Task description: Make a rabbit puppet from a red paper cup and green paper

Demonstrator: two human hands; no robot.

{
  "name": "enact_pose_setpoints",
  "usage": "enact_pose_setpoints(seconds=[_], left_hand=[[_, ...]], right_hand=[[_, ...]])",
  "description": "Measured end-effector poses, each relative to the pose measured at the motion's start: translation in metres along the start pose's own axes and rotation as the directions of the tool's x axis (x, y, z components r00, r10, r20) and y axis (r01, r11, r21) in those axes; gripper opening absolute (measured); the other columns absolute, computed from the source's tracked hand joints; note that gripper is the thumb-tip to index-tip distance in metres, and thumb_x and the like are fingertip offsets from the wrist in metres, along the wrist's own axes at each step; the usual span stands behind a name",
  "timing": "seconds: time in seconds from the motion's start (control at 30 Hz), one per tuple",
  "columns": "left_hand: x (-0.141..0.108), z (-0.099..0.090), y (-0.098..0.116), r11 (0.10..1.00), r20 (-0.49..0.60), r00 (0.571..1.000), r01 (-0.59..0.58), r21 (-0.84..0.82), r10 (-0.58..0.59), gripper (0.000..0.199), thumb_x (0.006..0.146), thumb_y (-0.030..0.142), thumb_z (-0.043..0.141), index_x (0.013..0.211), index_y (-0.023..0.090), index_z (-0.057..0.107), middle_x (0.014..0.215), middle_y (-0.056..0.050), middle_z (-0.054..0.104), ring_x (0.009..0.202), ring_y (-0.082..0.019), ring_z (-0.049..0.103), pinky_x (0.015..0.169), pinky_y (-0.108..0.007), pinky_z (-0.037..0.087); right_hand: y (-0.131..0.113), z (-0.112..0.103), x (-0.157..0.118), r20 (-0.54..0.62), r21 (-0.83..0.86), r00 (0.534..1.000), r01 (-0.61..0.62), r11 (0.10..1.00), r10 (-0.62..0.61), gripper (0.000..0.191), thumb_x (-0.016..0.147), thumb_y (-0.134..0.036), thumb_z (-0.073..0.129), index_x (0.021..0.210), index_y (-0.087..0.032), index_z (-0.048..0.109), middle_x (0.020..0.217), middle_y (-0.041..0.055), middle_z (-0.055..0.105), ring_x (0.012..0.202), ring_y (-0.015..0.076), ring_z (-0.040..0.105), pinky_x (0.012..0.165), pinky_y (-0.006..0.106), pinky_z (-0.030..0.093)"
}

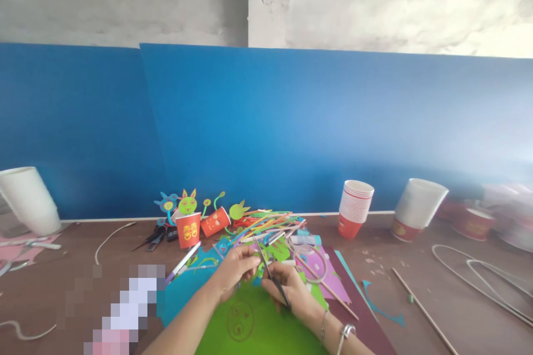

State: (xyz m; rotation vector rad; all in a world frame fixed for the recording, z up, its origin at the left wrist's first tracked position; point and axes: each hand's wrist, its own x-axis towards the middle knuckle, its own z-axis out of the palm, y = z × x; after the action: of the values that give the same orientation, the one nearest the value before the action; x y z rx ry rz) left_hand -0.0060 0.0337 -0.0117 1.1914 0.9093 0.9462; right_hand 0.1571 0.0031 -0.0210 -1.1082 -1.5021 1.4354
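My right hand (pixel 293 288) is closed round the dark handles of a pair of scissors (pixel 266 269), whose blades point up and away from me, a little apart. Just left of the blades, my left hand (pixel 236 269) has its fingers curled and pinched together; what they hold, if anything, is too small to make out. Under both hands lies a sheet of green paper (pixel 216 327) with a round face drawn on it (pixel 240 320). Blue paper (pixel 179 299) and purple paper (pixel 328 272) stick out around the green sheet.
Behind my hands lies a pile of coloured strips (pixel 266 224). Decorated red paper cups (pixel 189 230) stand left of it. A stack of paper cups (pixel 355 208) and a leaning white stack (pixel 418 208) stand right. A wooden stick (pixel 425 310) lies on the brown table (pixel 400 255).
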Motion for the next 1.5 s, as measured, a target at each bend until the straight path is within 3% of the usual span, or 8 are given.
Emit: enact_pose_setpoints(seconds=[0.33,0.67,0.9,1.0,1.17,1.3,1.4,1.5], left_hand=[[0.001,-0.007,0.001,0.998,0.032,0.999,0.042,0.043,-0.043,0.021,0.062,0.033,0.068,0.064,0.016,0.056,0.046,0.006,0.050,0.041,-0.006,0.036,0.045,-0.020,0.024],[-0.004,-0.007,0.015,0.985,0.068,0.994,0.069,0.155,-0.081,0.026,0.061,0.040,0.066,0.059,0.018,0.053,0.046,0.007,0.047,0.041,-0.006,0.033,0.044,-0.021,0.023],[-0.015,-0.003,0.018,0.882,0.214,0.949,0.111,0.458,-0.231,0.014,0.056,0.029,0.071,0.056,0.018,0.063,0.041,0.004,0.052,0.037,-0.011,0.043,0.040,-0.022,0.027],[-0.019,0.001,0.011,0.803,0.196,0.950,0.084,0.590,-0.244,0.005,0.056,0.021,0.068,0.061,0.019,0.068,0.040,0.004,0.053,0.037,-0.014,0.047,0.039,-0.023,0.029],[-0.017,0.007,0.010,0.676,0.031,0.998,0.018,0.737,-0.061,0.020,0.063,0.021,0.064,0.082,0.021,0.068,0.045,0.004,0.054,0.042,-0.017,0.052,0.044,-0.025,0.032],[-0.002,0.009,0.016,0.552,-0.110,0.976,-0.012,0.834,0.187,0.020,0.077,0.030,0.056,0.091,0.018,0.064,0.067,-0.005,0.063,0.067,-0.024,0.060,0.064,-0.031,0.040],[0.011,0.012,0.011,0.465,-0.122,0.950,-0.027,0.885,0.289,0.025,0.074,0.032,0.063,0.094,0.017,0.065,0.094,-0.011,0.065,0.093,-0.028,0.058,0.081,-0.035,0.040],[0.018,0.014,0.003,0.389,-0.091,0.948,-0.038,0.921,0.306,0.025,0.066,0.029,0.071,0.088,0.018,0.068,0.100,-0.012,0.064,0.102,-0.031,0.054,0.088,-0.037,0.038]], right_hand=[[-0.002,-0.001,-0.002,0.037,-0.022,0.999,-0.010,1.000,0.011,0.030,0.066,-0.042,0.070,0.071,-0.017,0.053,0.046,-0.0091,0.046,0.033,0.0041,0.038,0.030,0.015,0.032],[-0.003,-0.005,-0.002,0.041,-0.069,0.999,-0.018,0.997,0.021,0.031,0.066,-0.043,0.070,0.068,-0.016,0.054,0.045,-0.0082,0.048,0.031,0.0038,0.037,0.029,0.015,0.031],[-0.010,-0.008,0.002,-0.182,0.021,0.982,0.060,0.998,-0.055,0.035,0.061,-0.046,0.074,0.067,-0.017,0.055,0.041,-0.0082,0.047,0.032,0.0066,0.040,0.031,0.018,0.031],[-0.010,-0.010,0.003,-0.217,0.044,0.974,0.081,0.996,-0.069,0.035,0.063,-0.047,0.072,0.067,-0.016,0.056,0.041,-0.0076,0.047,0.033,0.0067,0.040,0.032,0.018,0.031],[-0.007,-0.010,0.004,-0.246,0.060,0.967,0.079,0.995,-0.062,0.037,0.062,-0.048,0.073,0.067,-0.016,0.056,0.043,-0.0066,0.049,0.034,0.0071,0.041,0.032,0.018,0.032],[-0.006,-0.010,0.005,-0.306,0.062,0.948,0.112,0.992,-0.088,0.040,0.063,-0.054,0.069,0.068,-0.016,0.055,0.043,-0.0051,0.050,0.035,0.0083,0.043,0.034,0.019,0.034],[-0.005,-0.010,0.006,-0.317,0.085,0.944,0.125,0.989,-0.093,0.042,0.063,-0.056,0.070,0.067,-0.017,0.055,0.043,-0.0047,0.051,0.035,0.0087,0.043,0.034,0.020,0.034],[-0.005,-0.010,0.005,-0.317,0.115,0.944,0.135,0.984,-0.093,0.043,0.061,-0.057,0.071,0.066,-0.017,0.054,0.040,-0.0056,0.048,0.034,0.0083,0.041,0.034,0.020,0.033]])
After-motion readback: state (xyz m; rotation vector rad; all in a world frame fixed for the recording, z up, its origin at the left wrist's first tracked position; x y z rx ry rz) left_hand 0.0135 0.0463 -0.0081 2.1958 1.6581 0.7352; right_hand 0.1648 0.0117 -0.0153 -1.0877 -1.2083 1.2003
